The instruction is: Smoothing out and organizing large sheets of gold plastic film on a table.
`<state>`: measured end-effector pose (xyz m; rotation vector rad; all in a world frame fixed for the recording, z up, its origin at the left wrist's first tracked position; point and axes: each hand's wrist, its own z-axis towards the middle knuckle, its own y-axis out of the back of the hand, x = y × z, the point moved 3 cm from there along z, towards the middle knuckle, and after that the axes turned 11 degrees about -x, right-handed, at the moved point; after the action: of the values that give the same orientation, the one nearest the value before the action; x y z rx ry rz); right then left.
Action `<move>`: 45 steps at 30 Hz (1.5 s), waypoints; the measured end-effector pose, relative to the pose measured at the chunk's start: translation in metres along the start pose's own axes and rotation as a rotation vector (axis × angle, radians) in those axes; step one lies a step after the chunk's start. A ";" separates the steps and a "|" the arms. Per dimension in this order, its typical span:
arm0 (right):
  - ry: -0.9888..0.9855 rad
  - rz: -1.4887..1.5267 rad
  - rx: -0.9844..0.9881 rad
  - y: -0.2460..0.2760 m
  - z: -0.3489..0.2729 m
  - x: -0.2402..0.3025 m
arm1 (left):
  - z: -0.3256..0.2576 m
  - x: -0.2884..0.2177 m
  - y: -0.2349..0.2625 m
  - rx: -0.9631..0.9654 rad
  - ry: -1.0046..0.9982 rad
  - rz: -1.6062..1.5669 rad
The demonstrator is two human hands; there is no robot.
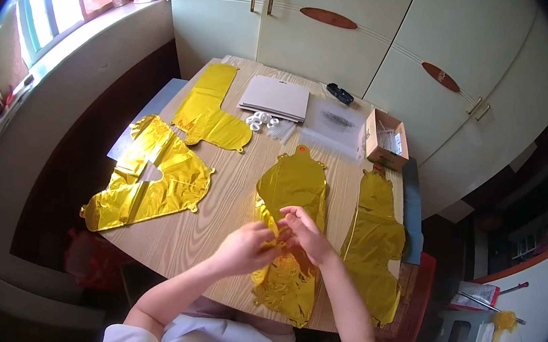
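Note:
A long gold foil balloon [296,187], flat and uninflated, lies in front of me. Its left edge curls up, and its near half is wrinkled. Over its middle my left hand [248,248] is closed, apparently pinching the foil near the raised edge. Close beside it, my right hand [307,235] has curled fingers that almost meet the left ones; what is between them is too small to make out. Another flat gold foil balloon [375,243] lies to the right. On the left are a wide shiny one [174,190] and an L-shaped one [211,103].
At the back of the wooden table [217,191] are stacked grey cards [274,97], white rings [261,121], clear plastic sheets [333,127], a black object [340,94] and an open cardboard box [385,140]. Pale cabinets [329,42] stand behind. A red crate [414,302] is at the right.

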<state>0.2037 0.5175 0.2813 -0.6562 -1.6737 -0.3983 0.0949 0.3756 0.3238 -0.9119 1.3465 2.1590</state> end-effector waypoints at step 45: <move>0.827 -1.003 -0.358 0.039 -0.033 -0.038 | 0.015 0.089 -0.035 0.262 -0.322 0.531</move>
<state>0.2578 0.5203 0.2472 0.1835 -1.0025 -1.4797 0.0516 0.4061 0.2424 -0.0964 1.7824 2.2831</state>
